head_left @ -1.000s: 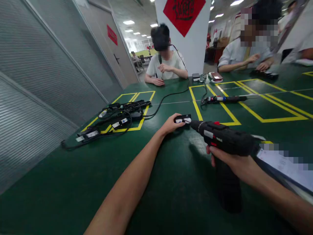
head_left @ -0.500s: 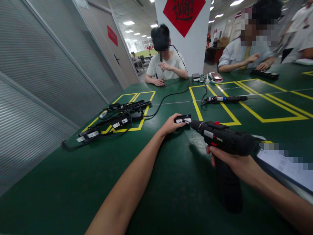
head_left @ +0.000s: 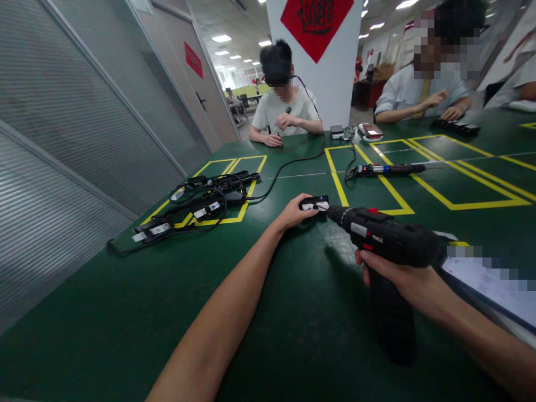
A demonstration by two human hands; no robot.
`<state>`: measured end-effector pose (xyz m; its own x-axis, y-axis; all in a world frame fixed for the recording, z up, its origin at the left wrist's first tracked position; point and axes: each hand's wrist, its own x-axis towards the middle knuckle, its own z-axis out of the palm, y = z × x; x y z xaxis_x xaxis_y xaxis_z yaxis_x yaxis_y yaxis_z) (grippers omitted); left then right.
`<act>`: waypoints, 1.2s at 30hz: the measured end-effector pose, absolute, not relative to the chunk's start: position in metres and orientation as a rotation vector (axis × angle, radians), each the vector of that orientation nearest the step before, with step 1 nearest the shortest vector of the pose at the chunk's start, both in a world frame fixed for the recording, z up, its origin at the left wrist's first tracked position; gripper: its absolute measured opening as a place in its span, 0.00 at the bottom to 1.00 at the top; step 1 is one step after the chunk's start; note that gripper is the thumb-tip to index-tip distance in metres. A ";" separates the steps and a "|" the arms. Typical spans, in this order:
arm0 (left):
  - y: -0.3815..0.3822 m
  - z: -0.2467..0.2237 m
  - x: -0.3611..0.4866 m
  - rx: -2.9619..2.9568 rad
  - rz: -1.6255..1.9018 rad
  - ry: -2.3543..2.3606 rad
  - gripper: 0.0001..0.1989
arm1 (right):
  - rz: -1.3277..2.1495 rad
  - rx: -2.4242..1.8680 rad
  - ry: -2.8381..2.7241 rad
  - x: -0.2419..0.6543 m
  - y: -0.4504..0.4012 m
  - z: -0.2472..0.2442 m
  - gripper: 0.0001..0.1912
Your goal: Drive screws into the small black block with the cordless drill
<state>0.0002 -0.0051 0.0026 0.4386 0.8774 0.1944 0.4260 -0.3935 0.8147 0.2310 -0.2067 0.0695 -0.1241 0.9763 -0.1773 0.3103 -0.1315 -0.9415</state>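
Observation:
My left hand [head_left: 295, 212] is closed around the left end of a small black case with a white labelled face [head_left: 317, 206], low over the green table. My right hand [head_left: 389, 268] grips the handle of a black cordless drill [head_left: 387, 234] with red accents. The drill points left and its chuck [head_left: 336, 214] comes right up to the case's right end. Whether the bit touches the case I cannot tell. The fingers of my left hand behind the case are hidden.
Black corded devices with white labels [head_left: 205, 211] lie at left on the yellow-taped green table [head_left: 176, 301]. A slim corded electric tool [head_left: 387, 170] lies beyond the drill. Papers [head_left: 489, 285] lie at right. Two people sit across, one holding a screwdriver [head_left: 281, 120].
My hands, the case and the drill hold nearly the same place. Across the table, one person's screwdriver has tilted from upright to slanted.

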 end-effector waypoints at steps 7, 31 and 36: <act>-0.004 0.001 -0.001 2.000 0.841 1.077 0.26 | 1.294 -1.451 -1.460 0.228 -0.208 0.076 0.08; -0.005 0.000 -0.001 1.983 0.855 1.080 0.25 | 1.316 -1.474 -1.409 0.229 -0.208 0.072 0.12; -0.004 0.000 0.000 1.982 0.840 1.079 0.26 | 1.309 -1.481 -1.432 0.228 -0.208 0.074 0.13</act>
